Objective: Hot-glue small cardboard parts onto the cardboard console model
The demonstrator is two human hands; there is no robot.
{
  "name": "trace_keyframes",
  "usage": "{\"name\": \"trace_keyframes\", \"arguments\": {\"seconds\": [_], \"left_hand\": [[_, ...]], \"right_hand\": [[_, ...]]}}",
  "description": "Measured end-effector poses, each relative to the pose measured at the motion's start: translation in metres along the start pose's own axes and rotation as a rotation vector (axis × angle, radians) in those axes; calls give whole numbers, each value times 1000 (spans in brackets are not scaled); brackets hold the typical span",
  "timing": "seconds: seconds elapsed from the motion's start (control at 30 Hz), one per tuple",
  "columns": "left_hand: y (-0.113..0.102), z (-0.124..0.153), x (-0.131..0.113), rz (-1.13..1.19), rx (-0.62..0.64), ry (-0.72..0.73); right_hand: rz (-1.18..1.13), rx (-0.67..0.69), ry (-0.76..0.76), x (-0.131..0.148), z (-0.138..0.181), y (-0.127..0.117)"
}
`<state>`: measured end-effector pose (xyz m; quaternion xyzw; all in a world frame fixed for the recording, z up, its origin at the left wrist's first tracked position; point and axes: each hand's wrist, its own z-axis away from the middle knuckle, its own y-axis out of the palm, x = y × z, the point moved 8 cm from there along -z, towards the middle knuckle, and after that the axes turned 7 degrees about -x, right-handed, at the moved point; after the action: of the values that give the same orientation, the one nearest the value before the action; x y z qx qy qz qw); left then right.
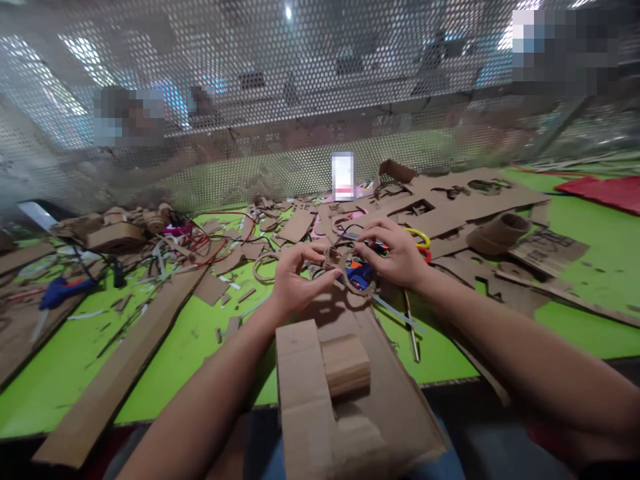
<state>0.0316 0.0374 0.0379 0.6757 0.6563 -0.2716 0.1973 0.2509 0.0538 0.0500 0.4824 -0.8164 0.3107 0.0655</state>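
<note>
My left hand (295, 277) and my right hand (393, 253) meet over the middle of the green table (165, 347). Both pinch a small curved cardboard piece (350, 273) held between them, thumbs and fingers closed on it. A blue object (361, 272) and scissors with yellow and red handles (420, 243) lie just under and beyond my right hand. Close to me a cardboard block structure (330, 380) sits on a cardboard sheet.
Cardboard scraps, rings and cut-out sheets (450, 200) litter the table. A long cardboard strip (125, 373) lies at left, with a blue glue gun (60, 290) and red wires (205, 243) beyond it. A perforated metal screen (300, 100) stands behind. A red sheet (605, 190) lies far right.
</note>
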Motion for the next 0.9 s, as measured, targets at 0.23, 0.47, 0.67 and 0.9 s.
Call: {"name": "trace_keyframes", "arguments": {"seconds": [0.23, 0.47, 0.67, 0.9], "left_hand": [[-20, -7, 12, 31, -104, -66], [-32, -10, 10, 24, -148, -99], [-40, -17, -4, -6, -191, -39], [-65, -22, 5, -172, -338, 9]], "right_hand": [[101, 72, 170, -50, 4, 3], [189, 153, 216, -55, 7, 5], [-6, 591, 91, -17, 16, 17], [179, 700, 21, -10, 34, 41]]}}
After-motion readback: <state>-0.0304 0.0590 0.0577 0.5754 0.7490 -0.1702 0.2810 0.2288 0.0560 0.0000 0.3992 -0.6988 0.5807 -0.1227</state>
